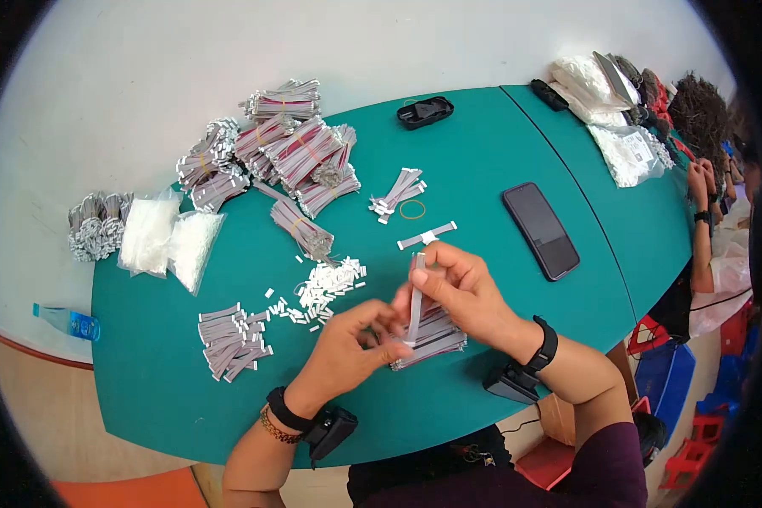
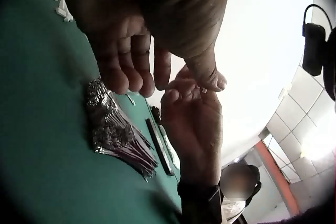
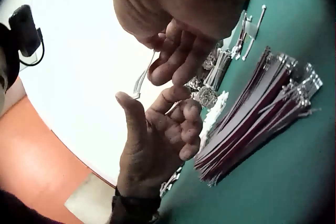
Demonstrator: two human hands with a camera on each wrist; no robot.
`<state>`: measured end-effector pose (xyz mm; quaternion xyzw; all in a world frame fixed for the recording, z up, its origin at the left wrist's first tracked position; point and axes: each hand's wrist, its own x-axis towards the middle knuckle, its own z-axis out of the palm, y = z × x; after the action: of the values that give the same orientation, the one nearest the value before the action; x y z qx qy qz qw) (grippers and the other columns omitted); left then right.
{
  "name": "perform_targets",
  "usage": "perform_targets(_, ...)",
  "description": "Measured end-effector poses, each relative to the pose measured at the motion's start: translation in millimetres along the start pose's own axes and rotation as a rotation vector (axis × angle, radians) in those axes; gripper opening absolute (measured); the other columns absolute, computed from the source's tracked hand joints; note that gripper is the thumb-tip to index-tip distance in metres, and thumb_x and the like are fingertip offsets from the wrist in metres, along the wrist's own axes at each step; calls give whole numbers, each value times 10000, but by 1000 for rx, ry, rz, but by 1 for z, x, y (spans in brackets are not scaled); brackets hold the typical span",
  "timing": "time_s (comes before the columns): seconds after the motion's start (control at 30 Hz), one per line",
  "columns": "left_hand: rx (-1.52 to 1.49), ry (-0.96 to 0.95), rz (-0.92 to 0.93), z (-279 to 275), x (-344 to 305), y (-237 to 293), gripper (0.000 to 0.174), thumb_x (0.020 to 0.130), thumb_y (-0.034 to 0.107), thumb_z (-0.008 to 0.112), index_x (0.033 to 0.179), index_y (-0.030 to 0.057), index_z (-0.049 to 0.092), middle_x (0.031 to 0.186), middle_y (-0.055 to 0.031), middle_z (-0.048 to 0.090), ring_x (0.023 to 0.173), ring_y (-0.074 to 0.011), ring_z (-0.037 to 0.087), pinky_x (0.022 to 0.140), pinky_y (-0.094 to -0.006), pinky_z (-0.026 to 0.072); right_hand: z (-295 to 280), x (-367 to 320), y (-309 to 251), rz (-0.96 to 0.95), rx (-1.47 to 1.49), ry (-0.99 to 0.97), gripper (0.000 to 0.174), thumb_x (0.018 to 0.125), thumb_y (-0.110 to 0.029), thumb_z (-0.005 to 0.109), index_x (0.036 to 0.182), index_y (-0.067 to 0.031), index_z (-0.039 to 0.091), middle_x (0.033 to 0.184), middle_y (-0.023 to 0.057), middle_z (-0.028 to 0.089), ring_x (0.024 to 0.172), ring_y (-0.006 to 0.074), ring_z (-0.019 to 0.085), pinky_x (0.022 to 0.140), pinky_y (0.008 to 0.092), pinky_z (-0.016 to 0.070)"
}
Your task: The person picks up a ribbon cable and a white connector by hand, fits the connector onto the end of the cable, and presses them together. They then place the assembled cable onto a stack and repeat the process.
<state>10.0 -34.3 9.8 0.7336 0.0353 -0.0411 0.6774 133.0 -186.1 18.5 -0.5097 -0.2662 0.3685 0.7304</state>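
Note:
My right hand [image 1: 466, 288] pinches the upper end of a short grey ribbon cable [image 1: 416, 306] between thumb and fingers. The cable hangs down with a white connector at its lower end. My left hand [image 1: 345, 351] is beside that end, its thumb tip at the connector. In the right wrist view, a gap shows between the left thumb [image 3: 132, 119] and the left fingers, which are loosely bent. Below both hands lies a pile of grey and dark red ribbon cables [image 3: 247, 124], partly hidden by the hands in the head view.
Left of my hands are loose white connectors [image 1: 326, 288] and a spread of cables [image 1: 229, 339]. Bundled cables [image 1: 300, 152] and bags of white parts [image 1: 150, 233] stand behind. A phone [image 1: 540, 230] lies right, a few cables [image 1: 398, 195] ahead. Another person sits far right.

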Motion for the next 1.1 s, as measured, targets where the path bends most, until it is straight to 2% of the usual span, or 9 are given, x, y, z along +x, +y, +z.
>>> perform_targets(0.07,-72,39,40,-3,1,-4,409,700,152,774,1039,39,575,912,-19,588,761,-66,523,617,-205,422,-2,-2,-2,2,-68,-35,115,921,-144,524,933,-31,507,803,35,634,661,56,575,593,199,478)
perform_targets(0.13,-104,-13,47,-4,0,1,450,698,142,775,1081,51,557,945,-17,568,790,-69,506,634,-203,413,-3,-2,-2,-23,-226,-47,106,928,-136,507,945,-33,489,805,41,634,678,64,585,608,199,480)
perform_targets(0.2,-59,-15,99,-4,1,5,458,695,131,776,1089,57,554,941,-16,558,787,-74,506,646,-200,413,3,-2,1,-50,-120,-18,105,929,-133,506,945,-30,488,777,39,628,680,62,584,603,195,470)
perform_targets(0.3,-112,115,179,-7,2,-2,393,739,107,741,1079,37,555,896,-12,549,797,-74,504,654,-207,421,4,-5,2,-31,-93,-52,104,924,-125,516,933,-22,506,749,28,623,686,53,578,598,191,457)
perform_targets(0.4,-299,179,130,-8,3,-3,292,795,89,688,1047,10,564,865,-11,550,790,-70,506,663,-213,428,6,-8,10,1,-162,-119,105,908,-113,543,906,-9,537,738,23,624,683,43,571,593,191,451)
perform_targets(0.43,-256,237,140,-6,2,-4,194,834,72,641,999,-8,576,853,-12,561,788,-67,520,680,-215,442,7,-8,13,10,-188,-139,105,902,-108,553,896,-4,548,736,23,625,680,41,568,591,192,450)
perform_targets(0.53,-272,265,118,-1,2,-2,166,825,125,654,933,22,581,820,-5,567,670,-54,482,564,-185,383,11,-10,15,45,-226,-94,103,883,-96,580,874,6,570,722,24,628,663,41,565,579,194,452)
perform_targets(0.83,-274,283,83,-1,2,-5,114,828,107,647,873,18,591,798,-17,597,628,-46,473,542,-181,374,11,-11,15,-18,-391,-78,88,865,-74,598,861,12,581,715,31,633,650,44,568,554,207,463)
perform_targets(1.1,-244,323,104,1,2,-7,111,834,109,640,878,18,593,771,-9,588,604,-42,464,526,-182,363,11,-10,17,-1,-308,-87,104,885,-97,577,863,4,582,730,25,631,659,44,565,563,204,454)
